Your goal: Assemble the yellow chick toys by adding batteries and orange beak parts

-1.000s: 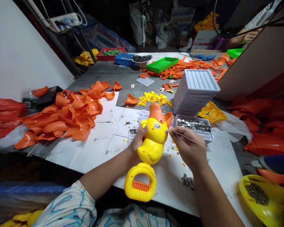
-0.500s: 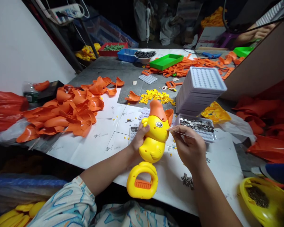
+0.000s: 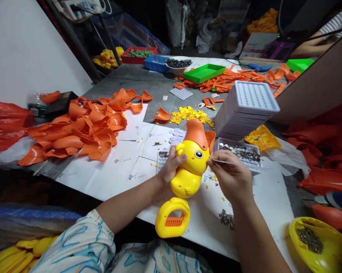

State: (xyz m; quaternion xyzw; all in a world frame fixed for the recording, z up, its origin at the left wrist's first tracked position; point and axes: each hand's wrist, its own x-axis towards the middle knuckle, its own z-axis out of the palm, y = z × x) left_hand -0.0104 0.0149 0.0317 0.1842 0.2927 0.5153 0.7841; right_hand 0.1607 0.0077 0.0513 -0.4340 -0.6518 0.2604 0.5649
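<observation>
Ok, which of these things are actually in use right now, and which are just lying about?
In use:
- yellow duck toy, gripped by left hand
- thin tweezers, pinched in right hand, tip beside the toy's eye
- tray of small round pieces

Lying about:
- orange shell pile
- stacked white trays
- green tray
- yellow bowl

The toy [image 3: 188,167] is bright yellow with an orange crest and orange grille in its handle. The shell pieces [image 3: 82,131] are orange. The sleeve [image 3: 79,246] is white with blue and orange streaks. One tray [image 3: 206,72] is green.
</observation>
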